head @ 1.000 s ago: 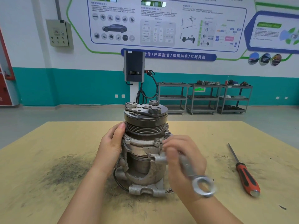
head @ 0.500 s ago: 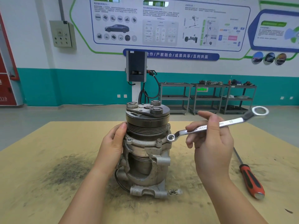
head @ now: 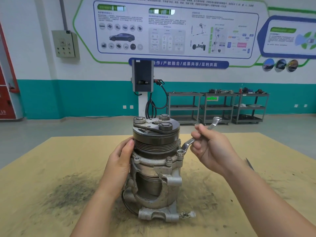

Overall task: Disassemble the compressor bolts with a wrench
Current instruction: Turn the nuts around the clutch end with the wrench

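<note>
Head view: the wrench [head: 196, 136] has come down since half a second ago; its ring end now sits on a flange bolt [head: 180, 153] on the compressor [head: 156, 168], mid-worktop [head: 51, 159]. The right hand [head: 211, 147] pinches the wrench's shaft in curled fingers. The left hand [head: 119, 161] still rests flat-fingered against the compressor's left side. The screwdriver tip [head: 249, 164] peeks past the right forearm.

Left hand [head: 119, 161] rests flat; right hand [head: 212, 147] fingers [head: 196, 134] curled, gripping.

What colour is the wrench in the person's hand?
Shiny silver metal. The wrench shows best in the head view, held in the right hand.
</note>
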A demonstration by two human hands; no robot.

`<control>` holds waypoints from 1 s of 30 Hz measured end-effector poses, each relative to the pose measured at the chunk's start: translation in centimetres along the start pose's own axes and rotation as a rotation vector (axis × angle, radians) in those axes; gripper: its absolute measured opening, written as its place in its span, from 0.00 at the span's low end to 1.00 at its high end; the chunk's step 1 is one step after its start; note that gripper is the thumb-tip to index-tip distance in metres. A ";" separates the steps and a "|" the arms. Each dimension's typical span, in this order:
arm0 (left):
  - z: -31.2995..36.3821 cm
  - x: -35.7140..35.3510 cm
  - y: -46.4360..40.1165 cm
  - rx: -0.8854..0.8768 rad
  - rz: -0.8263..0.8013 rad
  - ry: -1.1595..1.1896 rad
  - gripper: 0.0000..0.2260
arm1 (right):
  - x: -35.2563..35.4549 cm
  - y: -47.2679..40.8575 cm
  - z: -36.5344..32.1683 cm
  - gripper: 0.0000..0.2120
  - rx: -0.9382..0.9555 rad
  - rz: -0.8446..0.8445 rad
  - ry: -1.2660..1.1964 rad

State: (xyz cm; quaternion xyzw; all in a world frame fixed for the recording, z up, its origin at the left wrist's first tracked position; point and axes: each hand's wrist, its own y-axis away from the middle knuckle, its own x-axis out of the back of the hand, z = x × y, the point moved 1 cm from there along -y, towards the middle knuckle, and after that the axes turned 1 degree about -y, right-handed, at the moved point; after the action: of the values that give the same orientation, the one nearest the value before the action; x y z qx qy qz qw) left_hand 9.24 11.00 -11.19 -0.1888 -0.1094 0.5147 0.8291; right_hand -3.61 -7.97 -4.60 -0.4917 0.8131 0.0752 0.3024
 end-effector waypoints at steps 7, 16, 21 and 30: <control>0.1 -0.1 -0.1 0.018 -0.021 -0.001 0.30 | 1.3 5.4 2.3 0.07 0.486 -0.029 -0.028; 0.8 -0.4 0.3 0.028 0.002 -0.002 0.30 | -0.9 8.5 4.3 0.11 1.077 -0.078 0.777; 0.4 0.0 0.0 -0.026 -0.008 0.025 0.28 | -3.7 8.3 6.4 0.08 1.262 0.007 0.969; 0.0 0.0 -0.6 -0.081 -0.041 0.021 0.23 | -5.4 8.7 5.6 0.14 1.121 0.087 0.826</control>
State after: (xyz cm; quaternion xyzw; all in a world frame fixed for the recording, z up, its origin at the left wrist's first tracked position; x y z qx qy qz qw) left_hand 9.72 10.80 -11.00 -0.2255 -0.1253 0.4908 0.8322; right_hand -6.82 2.90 -7.60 -0.2169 0.7965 -0.5370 0.1736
